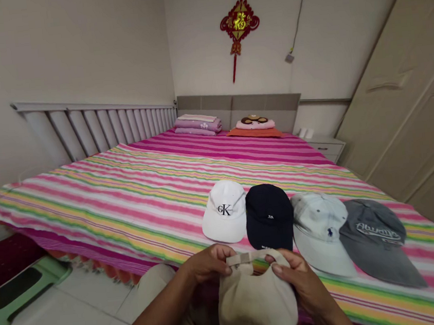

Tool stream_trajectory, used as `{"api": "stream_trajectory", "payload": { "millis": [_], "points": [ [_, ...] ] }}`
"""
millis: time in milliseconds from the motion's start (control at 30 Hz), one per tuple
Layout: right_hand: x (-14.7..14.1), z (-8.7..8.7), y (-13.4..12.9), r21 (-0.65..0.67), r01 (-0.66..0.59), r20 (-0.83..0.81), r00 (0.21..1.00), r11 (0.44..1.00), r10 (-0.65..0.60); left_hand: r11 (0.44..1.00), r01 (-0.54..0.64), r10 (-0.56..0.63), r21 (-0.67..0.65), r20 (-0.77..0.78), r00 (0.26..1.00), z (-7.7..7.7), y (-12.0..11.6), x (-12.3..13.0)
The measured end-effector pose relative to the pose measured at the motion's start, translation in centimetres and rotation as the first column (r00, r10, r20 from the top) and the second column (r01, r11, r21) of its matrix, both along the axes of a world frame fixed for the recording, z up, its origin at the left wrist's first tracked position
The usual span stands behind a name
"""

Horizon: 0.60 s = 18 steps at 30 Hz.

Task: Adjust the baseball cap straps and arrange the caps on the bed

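Note:
A beige baseball cap (257,303) hangs between my hands at the bed's front edge, its rear opening and adjuster strap turned up. My left hand (210,264) pinches the left end of the strap. On the other side, my right hand (296,273) grips the cap by the right end of the strap, thumb on top. Just beyond, a row of caps lies on the bed: a white cap (225,210) with black letters, a navy cap (269,214), a pale cap (321,231) with a small dark emblem, and a grey cap (378,241) with white lettering.
A striped sheet (127,192) covers the bed. Folded purple bedding (197,125) and a pink folded item (255,123) lie near the headboard (211,103). A green stool (32,290) stands at lower left, a white nightstand (324,146) at the far right, beside a wardrobe (399,91).

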State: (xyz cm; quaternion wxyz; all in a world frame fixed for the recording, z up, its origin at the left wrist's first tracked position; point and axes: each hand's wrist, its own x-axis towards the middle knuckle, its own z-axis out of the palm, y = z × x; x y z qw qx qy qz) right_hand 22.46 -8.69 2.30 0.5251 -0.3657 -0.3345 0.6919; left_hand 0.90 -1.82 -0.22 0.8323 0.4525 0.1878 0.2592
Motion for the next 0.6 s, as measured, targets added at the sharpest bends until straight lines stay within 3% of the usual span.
{"api": "stream_trajectory", "payload": {
  "millis": [167,367,600],
  "points": [
    [1.5,-1.0,-0.2,-0.024,-0.016,0.151,0.988,1.0,0.019,0.984,-0.143,0.163,-0.11,0.196,0.967,1.1,-1.2,1.1],
    [0.3,-0.8,-0.3,0.125,-0.13,0.097,0.988,0.984,0.118,0.942,-0.299,0.27,-0.151,-0.188,0.945,0.9,-2.1,2.8],
    [-0.6,-0.3,-0.5,0.102,-0.149,0.074,0.987,0.983,0.142,0.946,-0.293,0.26,-0.135,-0.221,0.94,1.0,-2.6,2.7]
  ]
}}
